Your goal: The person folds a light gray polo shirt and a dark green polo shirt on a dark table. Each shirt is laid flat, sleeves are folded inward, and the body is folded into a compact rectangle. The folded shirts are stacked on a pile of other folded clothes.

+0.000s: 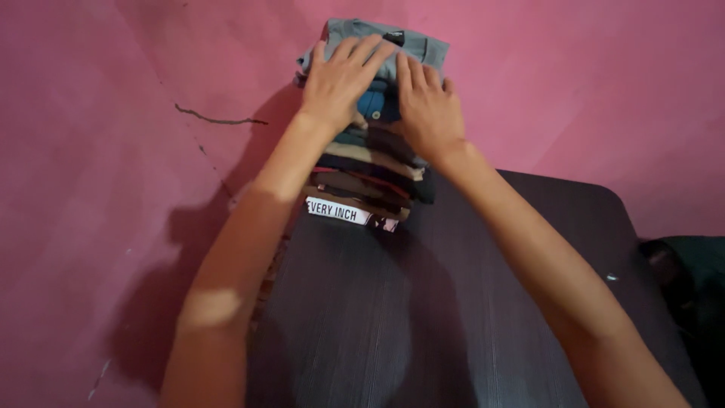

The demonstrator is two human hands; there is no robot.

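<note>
- Pink wall [91, 113], filling the upper and left parts of the frame, matte and a little scuffed; dark crack [215, 119] running across it at upper left, level with the pile.
- Dark wooden table [453, 317], fine-grained, taking up the lower centre and lower right; rounded far corner at right centre, small pale fleck near that edge.
- Both forearms reaching from the bottom edge up toward the top centre, bare, casting a broad shadow onto the wall at lower left.
- Stack of folded clothes [370, 170], standing at the far edge of the table against the wall, top centre of the frame; many layers in brown, maroon, navy, tan and teal, with a white printed band on the lowest visible layer.
- Grey-blue folded shirt [423, 47] lying on top of the stack, small dark label at its collar; a blue buttoned garment showing just beneath, between the two hands.
- Left hand [340, 79], left of centre at the top, laid palm-down on the topmost garment; fingers stretched out flat and slightly spread, pressing rather than clasping anything.
- Right hand [429, 109], just right of it and almost touching, likewise palm-down on the top of the pile; fingers straight and together, flat on the cloth, gripping nothing.
- Dark shape at the right edge, beyond the table, too dim to tell.
</note>
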